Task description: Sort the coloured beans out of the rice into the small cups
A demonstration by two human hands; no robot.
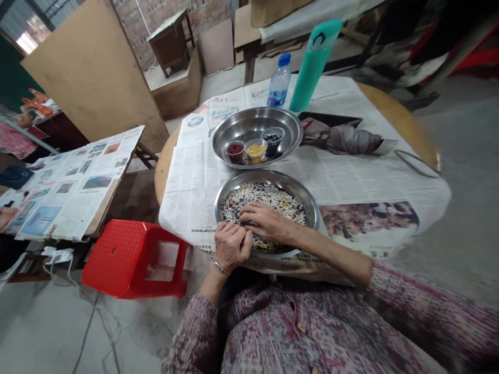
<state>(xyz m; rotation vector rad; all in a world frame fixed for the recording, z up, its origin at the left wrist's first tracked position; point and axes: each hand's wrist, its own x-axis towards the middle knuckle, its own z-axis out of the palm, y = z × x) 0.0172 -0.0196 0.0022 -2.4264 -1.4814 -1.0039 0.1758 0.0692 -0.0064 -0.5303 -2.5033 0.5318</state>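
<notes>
A steel basin (pixel 313 205) in front of me holds mixed white, yellow, dark red and black grains or beans (pixel 265 193). My left hand (pixel 233 244) is curled closed at the basin's near left rim; whatever is inside it is hidden. Over the grains, my right hand (pixel 265 222) has its fingers bent together, with the tips close to my left hand. What those fingertips pinch is too small to make out. Behind stands a second steel basin (pixel 234 124) with three clear cups: dark red beans (pixel 235 151), yellow beans (pixel 255 151) and black beans (pixel 272 139).
Newspaper (pixel 183 182) covers the round table. At its back are a water bottle (pixel 279 83) and a teal tumbler (pixel 315 67), with a folded grey umbrella (pixel 343 137) to the right. A red stool (pixel 117 257) and another newspaper-covered table (pixel 74 182) stand at left.
</notes>
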